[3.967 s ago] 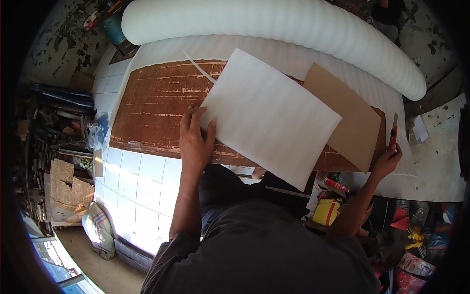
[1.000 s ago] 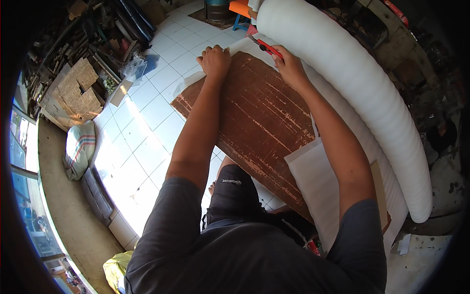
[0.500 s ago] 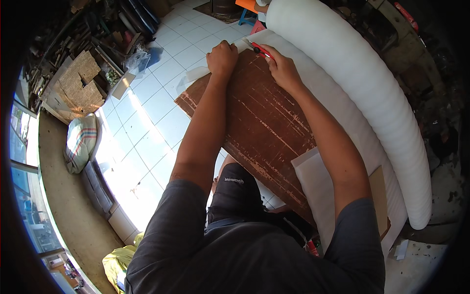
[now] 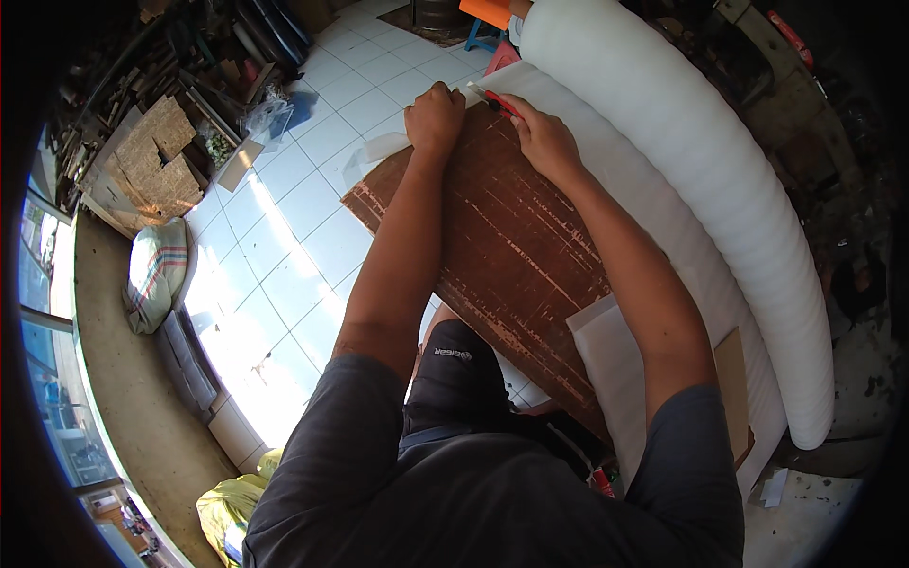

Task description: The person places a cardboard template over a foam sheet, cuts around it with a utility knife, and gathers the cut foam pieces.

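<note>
My right hand (image 4: 547, 142) grips a red utility knife (image 4: 496, 101). Its blade points away to the left, at the far edge of a worn brown board (image 4: 511, 218). Close by on the left, my left hand (image 4: 436, 118) is closed in a fist over that same far edge; whatever its fingers hold is hidden. Thin white foam sheet (image 4: 634, 189) lies along the board's right side, and a loose flap (image 4: 606, 341) of it overlaps the board's near right part. A small piece of white sheet (image 4: 383, 145) sticks out left of my left wrist.
A thick roll of white foam (image 4: 682, 142) curves along the right. White floor tiles (image 4: 294, 241) extend on the left. Wood scraps (image 4: 142, 161), a striped sack (image 4: 158, 270) and a yellow bag (image 4: 227, 511) are at the left. A blue stool (image 4: 481, 40) stands at the far end.
My right hand and the knife have shifted slightly left and toward me, closer to my left hand. My left hand stays at the board's far edge. The whole view has moved a little.
</note>
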Demonstrator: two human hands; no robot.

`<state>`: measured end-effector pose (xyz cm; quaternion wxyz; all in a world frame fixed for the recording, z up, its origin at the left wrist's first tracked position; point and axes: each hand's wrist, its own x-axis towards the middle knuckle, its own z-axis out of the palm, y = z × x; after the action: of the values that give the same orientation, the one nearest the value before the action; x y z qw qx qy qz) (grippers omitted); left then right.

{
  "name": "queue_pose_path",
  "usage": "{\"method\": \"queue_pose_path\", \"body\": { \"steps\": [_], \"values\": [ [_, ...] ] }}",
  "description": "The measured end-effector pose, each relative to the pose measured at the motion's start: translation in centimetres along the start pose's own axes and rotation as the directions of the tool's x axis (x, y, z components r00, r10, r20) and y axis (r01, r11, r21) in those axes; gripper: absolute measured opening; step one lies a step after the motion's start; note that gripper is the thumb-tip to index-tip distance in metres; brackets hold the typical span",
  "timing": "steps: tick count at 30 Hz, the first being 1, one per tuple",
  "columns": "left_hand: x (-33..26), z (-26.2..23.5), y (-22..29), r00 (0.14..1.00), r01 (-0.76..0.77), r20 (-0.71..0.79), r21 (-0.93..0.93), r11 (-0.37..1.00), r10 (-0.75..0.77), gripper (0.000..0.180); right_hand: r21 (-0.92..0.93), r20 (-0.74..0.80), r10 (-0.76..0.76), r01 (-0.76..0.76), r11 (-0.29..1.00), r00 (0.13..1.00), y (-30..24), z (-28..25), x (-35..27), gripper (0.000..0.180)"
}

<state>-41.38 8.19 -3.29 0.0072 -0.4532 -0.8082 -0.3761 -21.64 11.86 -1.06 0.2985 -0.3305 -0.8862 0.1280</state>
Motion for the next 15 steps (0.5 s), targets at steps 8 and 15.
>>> {"method": "queue_pose_path", "body": {
  "steps": [8,15],
  "values": [
    [-0.2,0.5,-0.2,0.996,-0.057,-0.062,0.003,0.998,0.057,0.030,-0.057,0.114,0.090,-0.084,0.995,0.989,-1.4,-0.6,1.1,0.038],
    [0.1,1.1,-1.1,0.994,-0.058,-0.098,-0.009,0.998,0.057,0.028,-0.086,0.161,0.050,-0.037,0.996,0.986,-2.2,-2.3,1.7,0.037]
  ]
}}
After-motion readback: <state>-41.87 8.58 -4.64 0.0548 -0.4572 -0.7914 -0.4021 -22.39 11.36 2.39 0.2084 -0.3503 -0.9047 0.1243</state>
